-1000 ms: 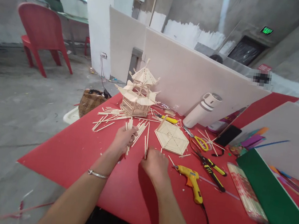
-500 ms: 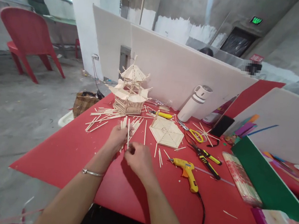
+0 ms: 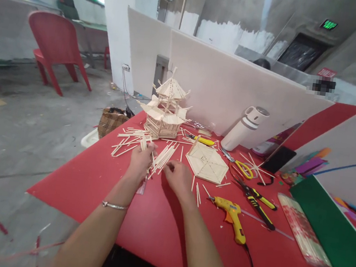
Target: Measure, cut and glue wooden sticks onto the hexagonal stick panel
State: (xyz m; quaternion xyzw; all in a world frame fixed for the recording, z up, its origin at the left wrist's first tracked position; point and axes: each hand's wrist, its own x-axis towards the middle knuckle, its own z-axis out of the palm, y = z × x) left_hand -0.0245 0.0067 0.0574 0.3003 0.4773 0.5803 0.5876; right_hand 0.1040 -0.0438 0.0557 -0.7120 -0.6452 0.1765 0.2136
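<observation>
My left hand [image 3: 141,160] is closed round a few thin wooden sticks [image 3: 144,144], whose ends stick up above the fingers. A clear strip of plastic shows below that hand. My right hand [image 3: 177,177] is just right of a pile of loose sticks [image 3: 163,155], its fingers curled together near the pile's edge. Whatever lies between those fingertips is too small to make out. Behind both hands stands a pagoda model [image 3: 164,116] made of sticks. To the right of the pile lies a flat hexagonal stick panel [image 3: 208,163] with one short stick upright at its corner.
A yellow glue gun [image 3: 231,213] with a black cord lies right of my right arm. Beyond it are pliers [image 3: 256,200], scissors [image 3: 242,168], a white flask [image 3: 244,127] and a packet of sticks [image 3: 304,231]. White boards [image 3: 221,78] stand along the back edge.
My right hand has moved away from my left, to the right side of the stick pile. The upright stick between the hands no longer shows there. The view has swung left.
</observation>
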